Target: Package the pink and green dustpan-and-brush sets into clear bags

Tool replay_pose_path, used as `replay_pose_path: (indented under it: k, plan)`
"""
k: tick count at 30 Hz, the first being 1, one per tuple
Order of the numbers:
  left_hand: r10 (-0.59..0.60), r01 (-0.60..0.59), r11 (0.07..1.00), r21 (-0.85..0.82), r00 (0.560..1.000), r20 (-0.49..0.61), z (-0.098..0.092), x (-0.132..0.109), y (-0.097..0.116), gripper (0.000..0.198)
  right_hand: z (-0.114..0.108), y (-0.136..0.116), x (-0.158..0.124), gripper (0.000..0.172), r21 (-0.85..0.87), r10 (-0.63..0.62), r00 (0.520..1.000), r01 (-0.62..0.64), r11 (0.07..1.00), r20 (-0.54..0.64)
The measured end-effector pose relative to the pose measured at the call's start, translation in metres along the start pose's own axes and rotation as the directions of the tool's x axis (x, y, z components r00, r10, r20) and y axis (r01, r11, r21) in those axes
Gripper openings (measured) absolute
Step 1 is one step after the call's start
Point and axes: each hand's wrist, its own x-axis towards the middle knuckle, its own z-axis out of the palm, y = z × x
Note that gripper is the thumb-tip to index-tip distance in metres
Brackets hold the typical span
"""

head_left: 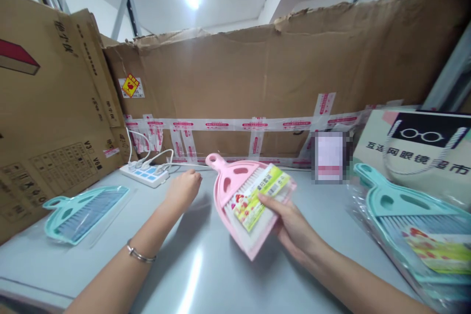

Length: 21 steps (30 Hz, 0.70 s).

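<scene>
A pink dustpan (221,189) with a brush nested in it is held up over the table, tilted, its handle pointing to the upper left. A yellow-green printed card label (253,201) covers part of its brush bristles. My right hand (294,228) grips the pan's lower right edge, with the thumb on the label. To the left of the pink handle, apart from it, my left hand (186,186) is closed with the fingers curled; whatever it may hold is hidden. A bracelet is on the left wrist.
At left lies a teal dustpan set (79,213) in clear plastic. More teal dustpan sets (397,201) in plastic are at right, before a printed bag (371,157). A white power strip (145,175) with cables sits at the back. Cardboard walls (228,78) enclose the grey table (221,284).
</scene>
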Motion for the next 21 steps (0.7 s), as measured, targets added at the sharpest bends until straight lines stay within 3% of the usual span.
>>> replay_pose_path:
  k: [4,8,13,18,21]
  plan:
    - [-0.106,0.106,0.994,-0.021,0.993,-0.047,-0.005,-0.001,-0.01,0.032,-0.004,0.014,-0.003,0.035,-0.171,0.118,0.988,-0.099,0.98,0.102]
    - [-0.139,0.137,0.99,-0.029,0.988,-0.068,-0.008,-0.003,-0.01,0.031,-0.006,0.018,-0.004,0.036,-0.214,0.157,0.982,-0.131,0.968,0.109]
    - [0.067,-0.072,0.985,-0.159,0.997,-0.04,-0.007,-0.011,0.02,0.03,-0.001,0.018,-0.007,0.037,-0.117,0.139,0.986,-0.127,0.985,0.096]
    - [0.259,-0.266,0.932,-0.245,0.964,-0.062,-0.005,-0.022,0.043,0.03,0.0,0.02,-0.005,0.042,0.027,0.03,0.997,-0.029,0.999,-0.064]
    - [0.314,-0.34,0.902,-0.265,0.94,-0.137,-0.002,-0.026,0.048,0.03,0.0,0.023,-0.004,0.042,0.062,-0.006,0.996,0.012,0.998,-0.085]
